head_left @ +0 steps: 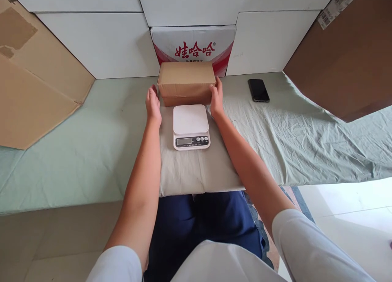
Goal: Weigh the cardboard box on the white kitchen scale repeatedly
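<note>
Brown cardboard box [187, 80] on the cloth-covered table [104, 123]: right hand [217, 99] touching one end, grip unclear; left hand [153, 105] unclenched just beside the other. White scale [191, 127] in front; black phone [259, 90] farther right.

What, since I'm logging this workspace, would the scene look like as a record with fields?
Left hand: beside the left end of the small cardboard box; contact unclear
Right hand: at the box's right end, thumb near the front corner
Scale: white, in front of the box
Phone: black, lying to the right
Behind: white-and-red carton
Surface: light green cloth
</note>
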Demonstrator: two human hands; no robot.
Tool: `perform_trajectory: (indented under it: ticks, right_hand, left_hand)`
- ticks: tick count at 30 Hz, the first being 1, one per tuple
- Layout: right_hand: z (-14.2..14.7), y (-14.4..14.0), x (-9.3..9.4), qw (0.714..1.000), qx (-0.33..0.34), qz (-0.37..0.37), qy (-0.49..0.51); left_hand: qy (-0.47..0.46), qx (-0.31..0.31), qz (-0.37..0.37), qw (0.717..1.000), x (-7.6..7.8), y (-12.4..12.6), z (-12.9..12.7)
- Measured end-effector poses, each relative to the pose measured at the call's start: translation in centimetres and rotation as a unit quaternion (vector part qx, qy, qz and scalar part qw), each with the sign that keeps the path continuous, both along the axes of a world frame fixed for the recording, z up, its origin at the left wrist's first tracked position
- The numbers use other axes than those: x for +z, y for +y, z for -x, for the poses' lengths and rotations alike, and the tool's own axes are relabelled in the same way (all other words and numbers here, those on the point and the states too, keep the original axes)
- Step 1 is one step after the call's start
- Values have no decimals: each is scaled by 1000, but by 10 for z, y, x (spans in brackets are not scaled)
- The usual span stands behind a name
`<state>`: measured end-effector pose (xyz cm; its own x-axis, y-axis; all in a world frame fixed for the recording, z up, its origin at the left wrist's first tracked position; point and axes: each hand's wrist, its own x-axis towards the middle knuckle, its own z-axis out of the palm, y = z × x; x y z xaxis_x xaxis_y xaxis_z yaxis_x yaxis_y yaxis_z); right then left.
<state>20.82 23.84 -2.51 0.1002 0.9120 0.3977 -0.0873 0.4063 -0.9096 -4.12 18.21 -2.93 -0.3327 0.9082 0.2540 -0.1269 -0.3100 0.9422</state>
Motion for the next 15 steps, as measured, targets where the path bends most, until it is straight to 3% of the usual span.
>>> perform_trajectory:
  ticks: [5,9,12,15]
  right_hand:
    - [-28,12,-2,997,-33,66,38]
    - [-59,17,-2,993,-69,92,33]
    - [-67,17,-1,990,-79,110,42]
    - [-56,12,2,988,-59,127,58]
  left_hand:
    - [-4,51,-3,999,-4,2,44]
    - [27,42,-8,999,-9,4,67]
    - [45,30,15,998,-9,5,59]
    - [35,23,47,998,-5,3,34]
